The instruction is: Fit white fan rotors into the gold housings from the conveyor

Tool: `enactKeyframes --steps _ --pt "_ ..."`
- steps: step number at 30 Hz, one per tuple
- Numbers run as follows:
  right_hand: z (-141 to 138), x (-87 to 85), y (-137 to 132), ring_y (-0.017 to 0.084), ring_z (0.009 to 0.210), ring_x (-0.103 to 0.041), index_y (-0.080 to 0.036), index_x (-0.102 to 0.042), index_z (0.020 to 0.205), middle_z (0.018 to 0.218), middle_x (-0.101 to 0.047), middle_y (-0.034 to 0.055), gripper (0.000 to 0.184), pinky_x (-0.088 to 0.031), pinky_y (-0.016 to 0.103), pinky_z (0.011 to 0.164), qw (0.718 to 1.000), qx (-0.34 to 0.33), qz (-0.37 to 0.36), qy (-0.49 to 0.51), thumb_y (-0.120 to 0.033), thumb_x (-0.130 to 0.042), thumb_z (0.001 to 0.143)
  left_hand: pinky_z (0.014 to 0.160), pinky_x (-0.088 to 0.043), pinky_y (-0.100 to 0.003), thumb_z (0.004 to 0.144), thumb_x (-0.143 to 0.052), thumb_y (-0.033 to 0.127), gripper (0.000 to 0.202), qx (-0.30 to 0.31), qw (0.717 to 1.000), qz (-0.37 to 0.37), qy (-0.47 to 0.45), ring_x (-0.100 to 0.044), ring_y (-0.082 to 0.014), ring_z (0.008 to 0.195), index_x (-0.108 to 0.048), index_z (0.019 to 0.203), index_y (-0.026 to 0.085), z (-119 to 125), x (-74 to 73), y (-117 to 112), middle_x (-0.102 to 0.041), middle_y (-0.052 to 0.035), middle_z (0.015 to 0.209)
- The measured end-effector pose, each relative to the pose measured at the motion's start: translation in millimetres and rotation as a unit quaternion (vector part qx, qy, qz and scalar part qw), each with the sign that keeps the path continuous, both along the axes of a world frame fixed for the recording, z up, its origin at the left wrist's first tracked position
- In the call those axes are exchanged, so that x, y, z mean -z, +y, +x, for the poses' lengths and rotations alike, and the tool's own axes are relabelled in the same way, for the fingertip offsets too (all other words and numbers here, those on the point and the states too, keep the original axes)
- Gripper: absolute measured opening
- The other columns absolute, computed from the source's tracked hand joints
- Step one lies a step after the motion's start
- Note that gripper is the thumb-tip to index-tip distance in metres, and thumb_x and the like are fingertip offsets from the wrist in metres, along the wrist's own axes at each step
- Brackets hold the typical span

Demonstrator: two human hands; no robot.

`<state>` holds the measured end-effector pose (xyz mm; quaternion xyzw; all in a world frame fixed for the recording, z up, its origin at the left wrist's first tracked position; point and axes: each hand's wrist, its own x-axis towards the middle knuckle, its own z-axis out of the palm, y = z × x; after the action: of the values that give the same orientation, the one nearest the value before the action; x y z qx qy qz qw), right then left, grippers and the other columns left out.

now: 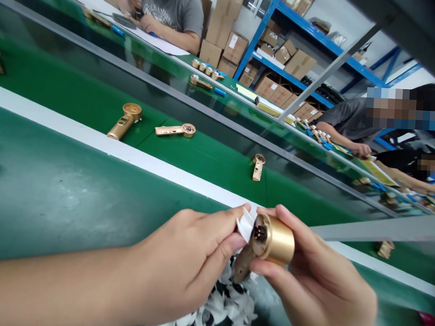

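1. Right now: left hand (183,263) closed in tight pinch, thumb + index on small white paper tab (245,224), tab creased, right up against end of part.
2. Right hand (316,290) clenched round gold metal cylinder (277,240), fingers wrapped over top + underneath, no slack visible.
3. Cylinder up off belt, btwn both hands, open end facing left hand, dark pins (260,232) in recess. Flat brownish stem (243,264) angled down from behind cylinder.
4. Directly below hands: heap of white paper scraps (224,304); contact w/ hands can't be told.
5. Green conveyor belt (54,208) w/ white edge strip (130,158) ahead of hands. Beyond strip, 3 gold handled parts lying apart: (125,121), (175,129), (258,166).
6. Farther off, 2nd green belt (204,60) w/ row of small gold caps (204,67) + blue pieces (219,91).
7. Top of view: co-wkr in grey tee (170,9), hands over white sheet (151,40). Right side: 2nd co-wkr in grey sleeve (345,121), hand near belt edge.
8. Bg: blue steel shelving (282,40) w/ stacked cardboard boxes (224,41).
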<state>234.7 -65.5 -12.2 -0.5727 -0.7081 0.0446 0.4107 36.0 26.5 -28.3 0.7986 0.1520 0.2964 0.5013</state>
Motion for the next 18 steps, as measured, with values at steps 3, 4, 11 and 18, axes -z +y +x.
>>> enactKeyframes --steps 3,4,11,18 --pt "1 0.4 0 0.017 0.104 -0.072 -0.032 -0.057 0.142 0.13 -0.07 -0.003 0.072 -0.06 0.024 0.094 1.0 -0.002 -0.01 0.022 -0.024 -0.085 0.077 0.071 -0.05 -0.025 0.103 -0.038 0.02 0.032 -0.028 0.998 0.051 0.008 -0.066 -0.0138 0.075 -0.05 0.133 0.016 0 5.3 -1 -0.072 -0.0021 0.099" --pt "1 0.7 1 0.018 0.105 -0.072 -0.032 -0.057 0.142 0.13 -0.07 -0.003 0.071 -0.06 0.024 0.094 1.0 -0.004 -0.012 0.026 -0.024 -0.085 0.077 0.07 -0.051 -0.027 0.103 -0.038 0.02 0.037 -0.041 0.996 0.077 0.009 -0.067 -0.0154 0.076 -0.045 0.139 0.015 0 6.9 -1 -0.073 -0.0039 0.103" --pt "-3 5.1 1 0.02 0.101 -0.074 -0.03 -0.057 0.143 0.13 -0.07 -0.0014 0.071 -0.063 0.026 0.087 1.0 0.015 0.001 0.001 -0.022 -0.084 0.078 0.059 -0.058 -0.036 0.102 -0.034 0.018 0.044 -0.116 0.963 0.239 0.035 -0.071 -0.0233 0.068 -0.042 0.14 -0.002 4 14.1 -3 -0.077 -0.0145 0.092" --pt "-12 5.7 -4 0.02 0.102 -0.075 -0.034 -0.048 0.149 0.126 -0.073 -0.0033 0.07 -0.059 0.027 0.092 0.976 0.096 0.059 -0.184 -0.023 -0.077 0.087 0.065 -0.06 -0.035 0.098 -0.031 0.015 0.05 -0.095 0.963 0.218 0.128 -0.074 -0.024 0.073 -0.034 0.147 0.003 1 4.0 -8 -0.077 -0.0167 0.099"
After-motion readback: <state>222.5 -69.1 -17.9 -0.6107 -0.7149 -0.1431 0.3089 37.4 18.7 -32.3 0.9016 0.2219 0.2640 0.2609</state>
